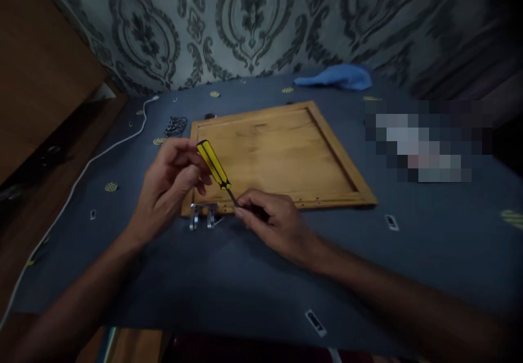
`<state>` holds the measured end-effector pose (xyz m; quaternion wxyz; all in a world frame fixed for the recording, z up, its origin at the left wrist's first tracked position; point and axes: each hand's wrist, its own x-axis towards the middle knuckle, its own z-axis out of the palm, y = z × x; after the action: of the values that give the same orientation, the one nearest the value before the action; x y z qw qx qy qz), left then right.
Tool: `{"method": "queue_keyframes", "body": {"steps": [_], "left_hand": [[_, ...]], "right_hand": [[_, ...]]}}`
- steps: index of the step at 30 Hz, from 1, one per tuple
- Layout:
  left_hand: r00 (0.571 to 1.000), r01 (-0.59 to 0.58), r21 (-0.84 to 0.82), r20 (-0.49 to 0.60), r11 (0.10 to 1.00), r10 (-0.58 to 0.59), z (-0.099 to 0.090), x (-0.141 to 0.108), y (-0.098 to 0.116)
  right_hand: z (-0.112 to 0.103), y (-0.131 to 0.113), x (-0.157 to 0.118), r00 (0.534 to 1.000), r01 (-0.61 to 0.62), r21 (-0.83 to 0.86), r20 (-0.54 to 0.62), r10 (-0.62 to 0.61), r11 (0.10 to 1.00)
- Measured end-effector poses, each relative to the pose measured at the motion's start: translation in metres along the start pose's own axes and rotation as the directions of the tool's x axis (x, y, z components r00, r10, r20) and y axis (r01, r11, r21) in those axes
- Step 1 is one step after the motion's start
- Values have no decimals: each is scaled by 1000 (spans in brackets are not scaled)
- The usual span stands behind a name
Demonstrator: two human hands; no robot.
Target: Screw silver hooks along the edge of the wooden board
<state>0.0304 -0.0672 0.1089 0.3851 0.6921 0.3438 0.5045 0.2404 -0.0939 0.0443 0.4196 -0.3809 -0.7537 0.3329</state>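
Observation:
A screwdriver (213, 164) with a yellow and black handle tilts up to the left above the edge of a framed wooden panel (261, 150). My right hand (275, 218) pinches its dark shaft between thumb and fingers. Beside the handle is my left hand (171, 175), its fingers loosely bent and apart; the handle hides some fingertips, but no grip on it shows. Two metal hinges (203, 216) sit at the panel's near left edge, below my left hand. Small dark holes dot the near frame rail to their right.
The panel lies on a dark blue patterned cloth (196, 281). Behind it are a blue rag (335, 77) and a small dark wiry bundle (176, 127). A white cable (87, 164) runs along the left. At right is a blurred-out patch (420, 145). A patterned wall (253, 25) stands behind.

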Motion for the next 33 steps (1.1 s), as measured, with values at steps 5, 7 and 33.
{"method": "queue_keyframes", "body": {"steps": [5, 7, 33], "left_hand": [[985, 41, 9, -166, 999, -39, -17, 13, -18], [976, 52, 44, -213, 998, -42, -24, 18, -25], [966, 218, 791, -260, 571, -9, -125, 20, -122]], "right_hand": [[-20, 16, 16, 975, -190, -211, -153, 159, 959], [-32, 24, 23, 969, -213, -295, -187, 162, 931], [-55, 61, 35, 887, 266, -724, -74, -455, 636]]}}
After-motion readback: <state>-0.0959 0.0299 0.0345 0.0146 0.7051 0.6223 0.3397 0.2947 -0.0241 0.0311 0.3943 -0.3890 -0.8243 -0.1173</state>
